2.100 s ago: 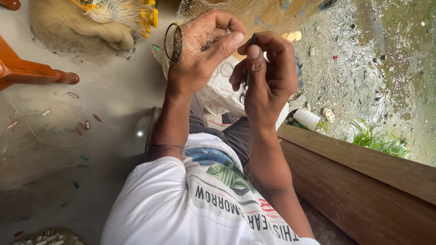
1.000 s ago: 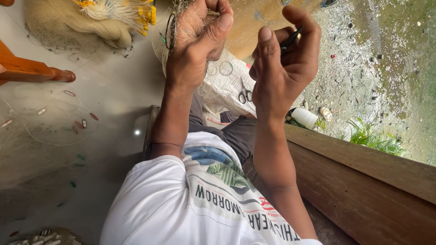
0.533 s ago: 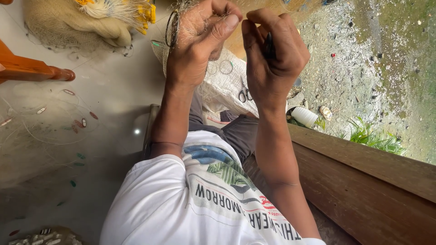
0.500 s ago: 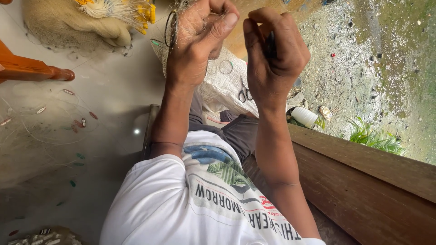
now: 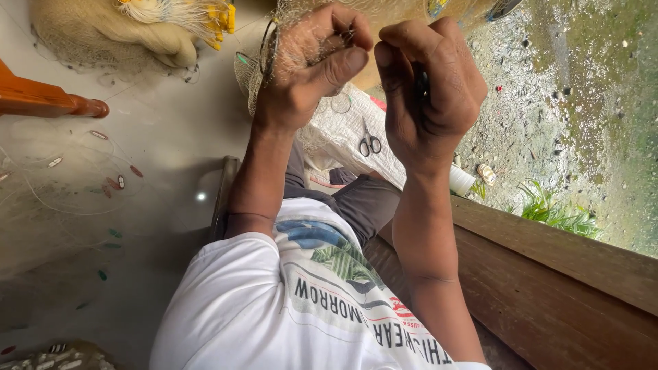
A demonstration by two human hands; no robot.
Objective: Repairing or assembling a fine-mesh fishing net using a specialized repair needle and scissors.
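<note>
Left hand (image 5: pixel 308 65): pinches fine fishing net (image 5: pixel 274 62)
Right hand (image 5: pixel 428 85): fist closed around dark tool (image 5: pixel 423 85)
Below: scissors (image 5: pixel 370 142) on white sack (image 5: pixel 349 137)

Fine mesh, woven sack, worn wood

The fishing net (image 5: pixel 288 55) is thin, translucent filament; the white sack (image 5: pixel 343 137) is coarse woven plastic under shiny metal scissors (image 5: pixel 370 142); the plank ledge (image 5: pixel 562 260) is matt, rough brown wood; the floor (image 5: pixel 157 144) looks smooth, slightly glossy.

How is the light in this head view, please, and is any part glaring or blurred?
Head view: soft, even daylight, no hard shadows; one small bright glare spot on the grey floor; the left hand and right hand are fairly sharp; the fine netting at the left hand blurs into the background.
</note>
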